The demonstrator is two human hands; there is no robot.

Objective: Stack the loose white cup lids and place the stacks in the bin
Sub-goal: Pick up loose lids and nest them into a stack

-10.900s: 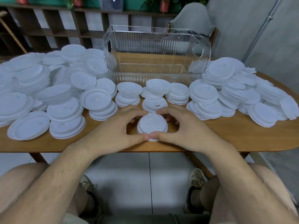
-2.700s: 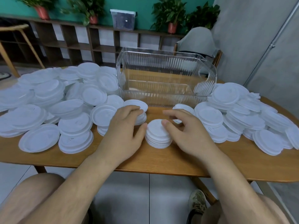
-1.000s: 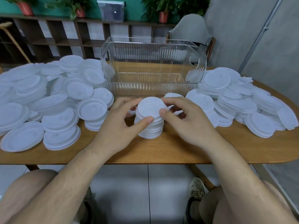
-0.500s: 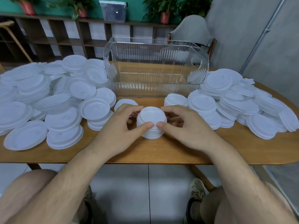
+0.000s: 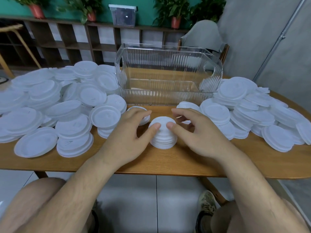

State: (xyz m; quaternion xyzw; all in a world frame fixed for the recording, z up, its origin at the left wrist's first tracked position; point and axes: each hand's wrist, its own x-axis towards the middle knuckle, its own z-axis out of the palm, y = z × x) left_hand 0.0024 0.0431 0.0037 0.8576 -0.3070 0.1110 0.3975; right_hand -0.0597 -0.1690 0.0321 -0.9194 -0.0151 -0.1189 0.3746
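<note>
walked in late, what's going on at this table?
A person seated at the wooden table is working on one stack of small white lids near its front edge. The left hand and right hand flank it, both thumbs on the top lid, fingers loosely curved. The clear bin behind it holds nothing yet. Loose lids are heaped on both sides.

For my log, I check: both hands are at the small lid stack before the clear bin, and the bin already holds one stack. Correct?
Not quite: the head view shows the clear bin holds no lids yet. The rest stands: left hand and right hand are at the small lid stack before it.
</note>
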